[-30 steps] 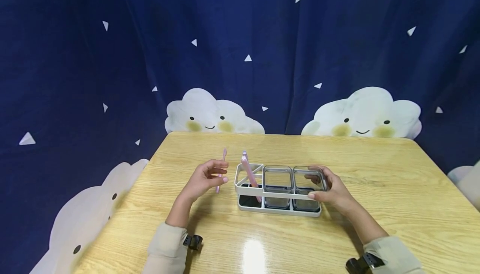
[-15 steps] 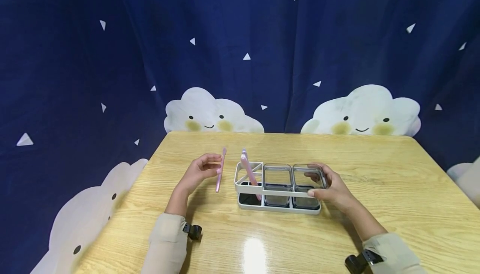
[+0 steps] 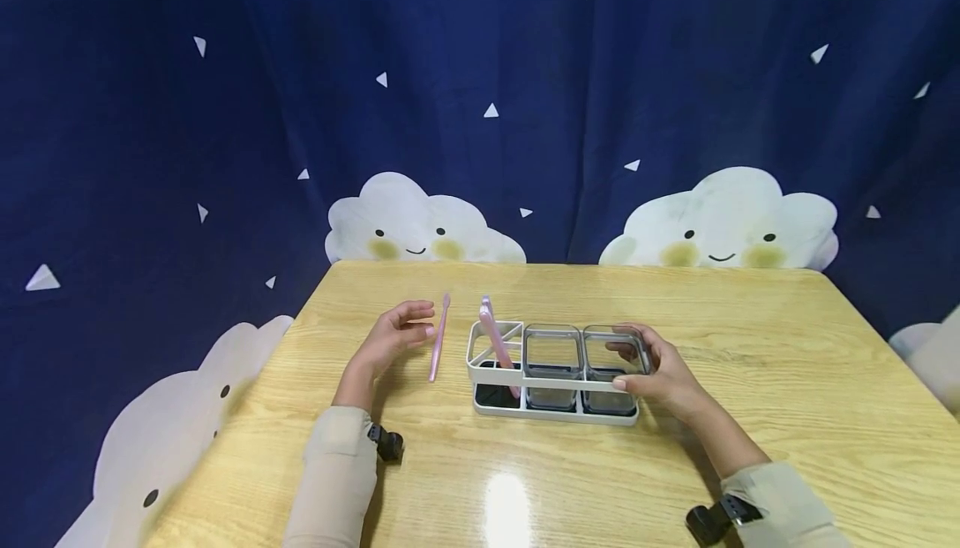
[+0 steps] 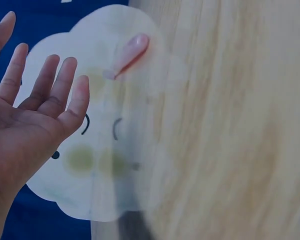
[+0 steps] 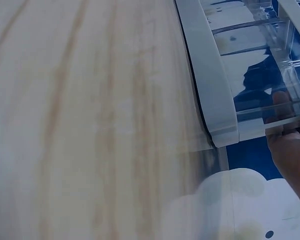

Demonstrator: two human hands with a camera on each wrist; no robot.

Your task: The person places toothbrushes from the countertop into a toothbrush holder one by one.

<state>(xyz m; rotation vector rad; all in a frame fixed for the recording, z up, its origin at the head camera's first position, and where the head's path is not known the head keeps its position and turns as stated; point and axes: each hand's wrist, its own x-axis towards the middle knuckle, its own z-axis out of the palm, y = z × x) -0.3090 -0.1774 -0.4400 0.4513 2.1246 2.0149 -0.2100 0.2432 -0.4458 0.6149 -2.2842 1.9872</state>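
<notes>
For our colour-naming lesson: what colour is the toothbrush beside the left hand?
The toothbrush is pink; the head view shows it best.

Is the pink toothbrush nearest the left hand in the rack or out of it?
Out. The toothbrush lies on the table, in the gap between the left hand and the white rack.

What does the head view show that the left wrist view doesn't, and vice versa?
Only the head view: the right hand gripping the white rack at its right end, two clear cups in it, and at least one pink toothbrush leaning in its left compartment.

Only the left wrist view: the palm side of the left hand, its fingers spread.

Both: the left hand, the loose pink toothbrush apart from it, the table and the cloud-print curtain.
</notes>
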